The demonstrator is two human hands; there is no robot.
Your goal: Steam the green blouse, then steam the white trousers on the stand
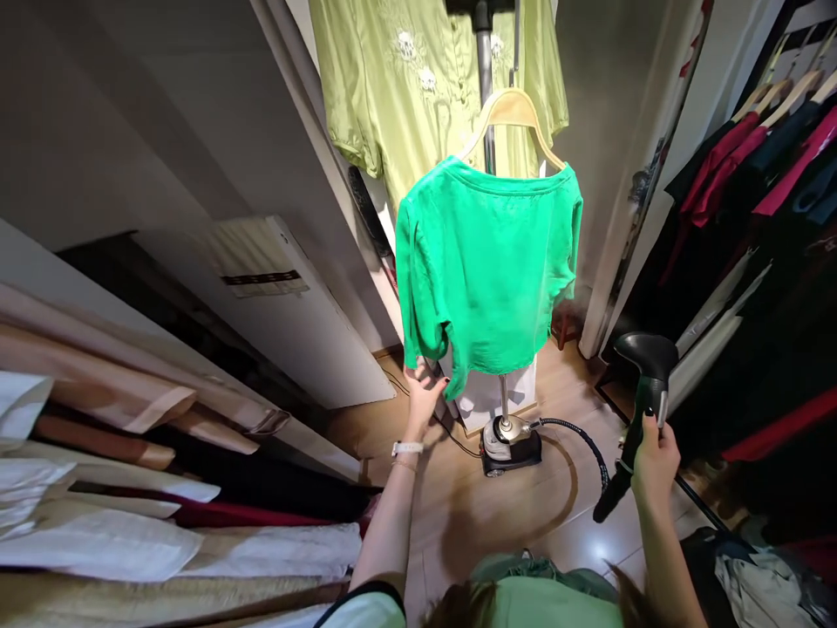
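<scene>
A bright green blouse (490, 262) hangs on a wooden hanger (513, 109) from an upright metal pole. My left hand (425, 391) is at the lower end of its left-side sleeve (411, 323), touching the cloth, fingers and thumb apart; some fingertips are partly hidden by the fabric. On the right, my right hand (656, 458) is wrapped round the handle of a black garment steamer head (647, 358), held away from the blouse. Faint steam shows between the steamer head and the blouse. A ribbed hose (579, 429) runs from the steamer base (510, 445) on the floor.
Behind the blouse hangs a pale green embroidered top (366, 96). Clothes on a rack (738, 157) line the right side, and folded garments (131, 523) fill the lower left. A white panel (327, 349) leans at left. A thin cord (458, 440) crosses the wooden floor.
</scene>
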